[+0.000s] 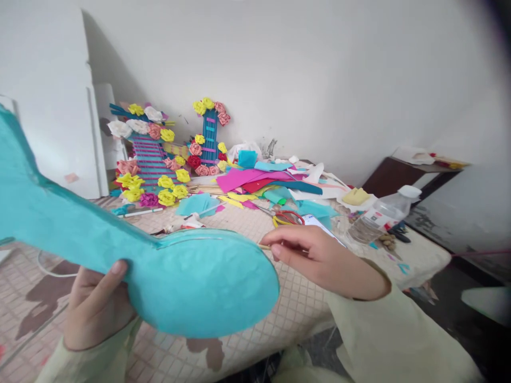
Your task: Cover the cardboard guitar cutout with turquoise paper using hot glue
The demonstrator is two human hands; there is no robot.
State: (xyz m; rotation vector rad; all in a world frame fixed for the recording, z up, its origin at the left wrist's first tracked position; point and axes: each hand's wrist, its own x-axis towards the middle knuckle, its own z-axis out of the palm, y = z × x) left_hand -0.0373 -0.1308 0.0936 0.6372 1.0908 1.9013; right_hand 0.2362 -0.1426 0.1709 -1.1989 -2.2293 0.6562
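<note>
A large turquoise paper-covered shape (pixel 207 282), with a rounded end and a long straight neck, is held up over the table. My left hand (pixel 99 306) grips it from below where the neck meets the rounded part, thumb on the front face and the other fingers mostly hidden behind. At the rounded part's right edge, my right hand (pixel 311 255) pinches a thin wooden stick (pixel 264 246). Only a short piece of the stick shows, its tip at or behind the turquoise edge; whether it touches cannot be made out.
Colored paper sheets (pixel 255 180) lie heaped at the back, with scissors (pixel 288 218) and a phone (pixel 319 226) nearer. Two decorations with paper flowers (pixel 149 159) lean by the wall. A plastic bottle (pixel 379 215) stands tilted-looking at right. The tablecloth (pixel 307 306) is checked.
</note>
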